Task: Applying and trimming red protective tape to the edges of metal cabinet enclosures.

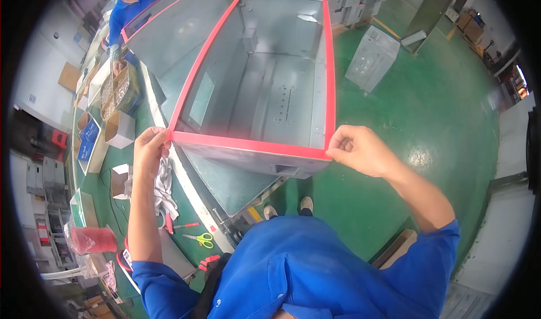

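A grey metal cabinet (242,158) lies before me with its open side up. Red tape (248,144) runs along its rim on the near, left and right edges. At the near left corner, my left hand (150,149) is closed, pinching the tape's end between thumb and fingers. My right hand (356,149) pinches the other end at the near right corner, fingers curled. Between the two hands the near strip stretches straight along the edge. Inside the cabinet, the bare metal back shows a row of small holes.
Green-handled scissors (205,240), a red roll (94,240) and a crumpled white glove (165,186) lie on the bench to the left. Beyond them stand boxes of small parts (117,91). A co-worker (127,12) in blue is at far left. Another grey metal box (372,59) stands on the green floor.
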